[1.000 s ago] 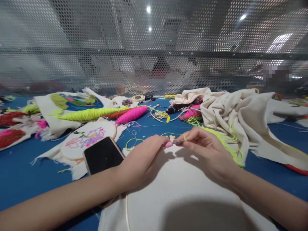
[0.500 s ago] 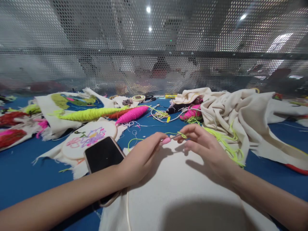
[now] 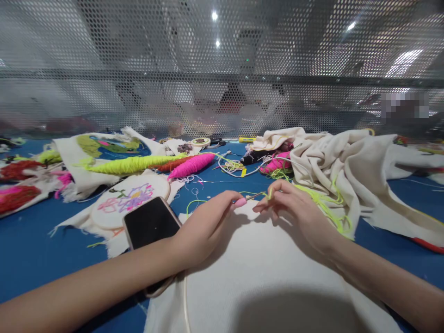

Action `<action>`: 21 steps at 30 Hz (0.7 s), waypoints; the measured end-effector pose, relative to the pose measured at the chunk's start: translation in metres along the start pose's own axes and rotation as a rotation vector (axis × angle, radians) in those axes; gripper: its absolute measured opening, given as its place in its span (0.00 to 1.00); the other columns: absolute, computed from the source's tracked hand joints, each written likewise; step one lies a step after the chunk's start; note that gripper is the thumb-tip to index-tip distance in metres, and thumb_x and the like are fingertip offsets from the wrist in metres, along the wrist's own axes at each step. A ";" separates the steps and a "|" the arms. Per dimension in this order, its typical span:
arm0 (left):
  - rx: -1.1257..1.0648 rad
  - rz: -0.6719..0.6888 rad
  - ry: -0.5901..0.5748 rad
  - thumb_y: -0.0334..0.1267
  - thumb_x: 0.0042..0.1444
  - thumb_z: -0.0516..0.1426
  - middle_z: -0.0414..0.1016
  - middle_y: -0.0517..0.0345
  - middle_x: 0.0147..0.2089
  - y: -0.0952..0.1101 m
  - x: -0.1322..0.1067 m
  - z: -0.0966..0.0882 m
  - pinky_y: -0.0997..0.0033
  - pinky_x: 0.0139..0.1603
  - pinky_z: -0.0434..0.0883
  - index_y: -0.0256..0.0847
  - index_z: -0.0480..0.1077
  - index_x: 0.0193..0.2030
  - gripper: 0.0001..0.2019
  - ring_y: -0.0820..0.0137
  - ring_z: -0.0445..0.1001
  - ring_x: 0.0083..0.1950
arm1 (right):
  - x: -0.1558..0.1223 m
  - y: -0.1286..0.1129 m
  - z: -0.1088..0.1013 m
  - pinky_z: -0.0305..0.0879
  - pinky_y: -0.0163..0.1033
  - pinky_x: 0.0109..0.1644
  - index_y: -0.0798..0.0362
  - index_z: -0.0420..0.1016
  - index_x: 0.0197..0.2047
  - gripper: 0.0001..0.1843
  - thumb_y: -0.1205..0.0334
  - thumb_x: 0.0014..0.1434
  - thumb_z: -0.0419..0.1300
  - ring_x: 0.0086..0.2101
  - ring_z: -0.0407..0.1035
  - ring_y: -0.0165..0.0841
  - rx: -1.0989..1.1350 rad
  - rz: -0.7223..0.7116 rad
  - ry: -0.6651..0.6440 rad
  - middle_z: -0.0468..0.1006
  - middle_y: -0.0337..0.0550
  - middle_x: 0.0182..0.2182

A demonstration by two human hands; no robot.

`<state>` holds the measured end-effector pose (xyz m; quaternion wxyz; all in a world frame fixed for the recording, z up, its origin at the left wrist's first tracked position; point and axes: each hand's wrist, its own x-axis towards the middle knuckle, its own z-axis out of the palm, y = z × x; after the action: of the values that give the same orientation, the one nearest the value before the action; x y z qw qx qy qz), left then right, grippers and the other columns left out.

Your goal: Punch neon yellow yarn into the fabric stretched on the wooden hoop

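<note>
My left hand point(image 3: 211, 226) pinches the pink handle of a slim needle tool point(image 3: 240, 202), its thin metal shaft pointing right; its exact kind cannot be made out. Close to the tip, my right hand point(image 3: 294, 208) has a neon yellow-green yarn point(image 3: 269, 193) between thumb and forefinger, the other fingers curled below. The same colour of yarn runs behind my left hand and lies in loose strands point(image 3: 342, 224) by the right wrist. Beneath both hands spreads a white cloth point(image 3: 256, 273). Whether the yarn passes through the tool is too small to tell.
A phone point(image 3: 151, 224) lies under my left forearm, partly over an embroidery hoop point(image 3: 130, 196) with stitched flowers. Behind are yellow point(image 3: 132, 164) and pink yarn bundles point(image 3: 192, 165). Crumpled cream fabric point(image 3: 333, 162) is heaped at right. A perforated metal panel point(image 3: 222, 60) stands at the back.
My right hand's fingers have closed in and turned downward around the yarn near the tool's tip. My left hand and the tool have stayed almost in place.
</note>
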<state>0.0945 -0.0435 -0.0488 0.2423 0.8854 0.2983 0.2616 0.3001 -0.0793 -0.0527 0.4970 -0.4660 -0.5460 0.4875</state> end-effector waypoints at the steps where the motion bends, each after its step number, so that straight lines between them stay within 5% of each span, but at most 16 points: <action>1: 0.006 0.006 -0.002 0.36 0.66 0.40 0.69 0.57 0.39 0.000 0.000 0.000 0.72 0.39 0.63 0.40 0.61 0.48 0.12 0.72 0.66 0.36 | 0.000 0.000 0.000 0.59 0.35 0.31 0.51 0.63 0.34 0.13 0.53 0.64 0.46 0.32 0.70 0.31 0.019 0.018 -0.007 0.78 0.43 0.31; 6: 0.022 0.010 -0.005 0.36 0.65 0.40 0.69 0.56 0.39 -0.001 -0.001 0.000 0.72 0.40 0.64 0.40 0.61 0.49 0.12 0.72 0.66 0.36 | 0.000 0.000 0.002 0.60 0.36 0.28 0.50 0.65 0.48 0.26 0.41 0.63 0.40 0.28 0.67 0.31 0.065 -0.002 -0.024 0.77 0.46 0.34; 12: 0.010 -0.005 0.001 0.38 0.66 0.40 0.70 0.55 0.38 0.000 0.001 -0.001 0.70 0.40 0.65 0.40 0.61 0.48 0.12 0.71 0.67 0.36 | -0.004 -0.004 0.000 0.60 0.34 0.32 0.51 0.72 0.38 0.12 0.52 0.60 0.55 0.28 0.64 0.28 -0.177 -0.086 -0.046 0.72 0.39 0.30; 21: 0.006 -0.019 0.000 0.37 0.66 0.41 0.71 0.56 0.40 0.000 0.000 -0.001 0.72 0.41 0.65 0.40 0.62 0.49 0.12 0.71 0.68 0.38 | -0.004 -0.005 -0.001 0.59 0.32 0.27 0.52 0.75 0.36 0.11 0.55 0.60 0.55 0.25 0.61 0.25 -0.195 -0.089 -0.070 0.71 0.39 0.27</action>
<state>0.0942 -0.0436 -0.0480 0.2419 0.8832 0.3075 0.2585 0.3008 -0.0841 -0.0480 0.4510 -0.4702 -0.6279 0.4256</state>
